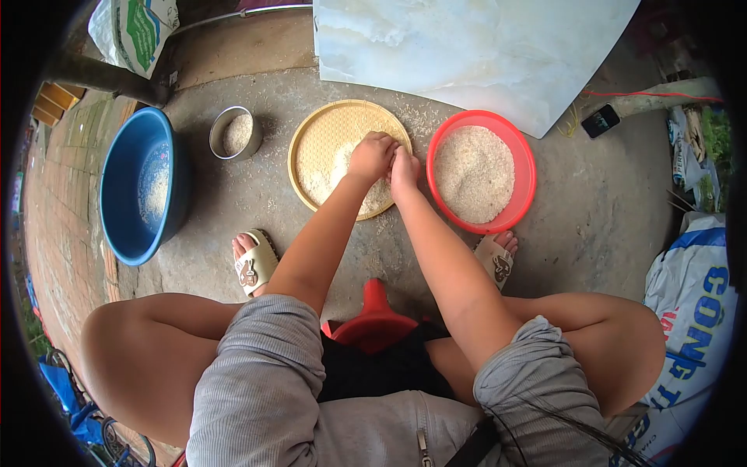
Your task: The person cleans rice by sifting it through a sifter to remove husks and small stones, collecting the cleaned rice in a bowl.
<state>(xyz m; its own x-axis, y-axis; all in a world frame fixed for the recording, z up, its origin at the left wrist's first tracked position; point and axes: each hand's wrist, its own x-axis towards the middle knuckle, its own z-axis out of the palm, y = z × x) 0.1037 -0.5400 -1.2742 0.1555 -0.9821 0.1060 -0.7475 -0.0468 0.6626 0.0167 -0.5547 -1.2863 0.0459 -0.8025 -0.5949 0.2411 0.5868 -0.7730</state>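
My left hand (pixel 373 157) and my right hand (pixel 405 170) meet over the right side of a round woven bamboo tray (pixel 315 144). Fingers of both hands are curled inward and touch one another; whatever sits between them is hidden. White rice (pixel 340 165) is heaped on the tray, partly covered by my left hand and forearm. Just right of my right hand stands a red plastic basin (pixel 528 179) holding a lot of rice (pixel 475 173).
At the left are a blue basin (pixel 111 187) with some rice and a metal bowl (pixel 220 142) with rice. A marbled sheet (pixel 467 54) lies at the back, a phone (pixel 600 121) at right. Grains litter the concrete. A red stool (pixel 373 319) is under me; sacks (pixel 689 311) lie right.
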